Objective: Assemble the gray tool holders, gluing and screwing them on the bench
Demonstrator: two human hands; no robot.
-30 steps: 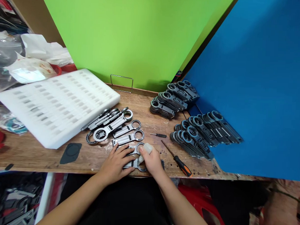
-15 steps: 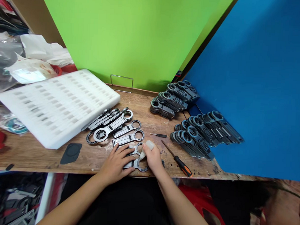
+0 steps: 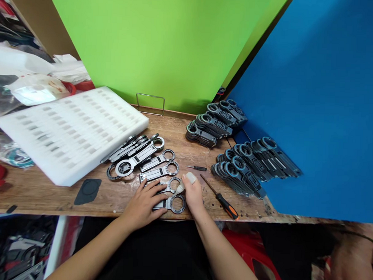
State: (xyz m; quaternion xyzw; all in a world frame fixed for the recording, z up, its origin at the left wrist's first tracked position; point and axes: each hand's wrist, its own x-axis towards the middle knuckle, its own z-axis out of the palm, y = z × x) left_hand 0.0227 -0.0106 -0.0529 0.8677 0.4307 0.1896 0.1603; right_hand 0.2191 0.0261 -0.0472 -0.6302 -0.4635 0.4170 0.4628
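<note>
My left hand (image 3: 145, 204) lies flat with spread fingers on grey metal ring-ended parts (image 3: 168, 203) at the near edge of the wooden bench (image 3: 44, 192). My right hand (image 3: 193, 194) is closed round a small white squeeze bottle (image 3: 187, 180), its tip pointing down-left toward the ring of the second nearest part (image 3: 174, 184). More of the same flat grey parts (image 3: 159, 171) lie in a row just beyond the hands.
A white foam tray (image 3: 70, 130) with several slots sits at the left. Stacks of dark assembled parts with blue rings (image 3: 249, 162) lie at the right and far right (image 3: 216, 120). An orange-handled screwdriver (image 3: 222, 199) and a small black one (image 3: 197, 168) lie beside my right hand. A black oval pad (image 3: 88, 190) lies at the near left.
My right hand with the bottle has moved up and to the right, from the nearest part's ring to the one behind it. The left hand has stayed pressed on the parts.
</note>
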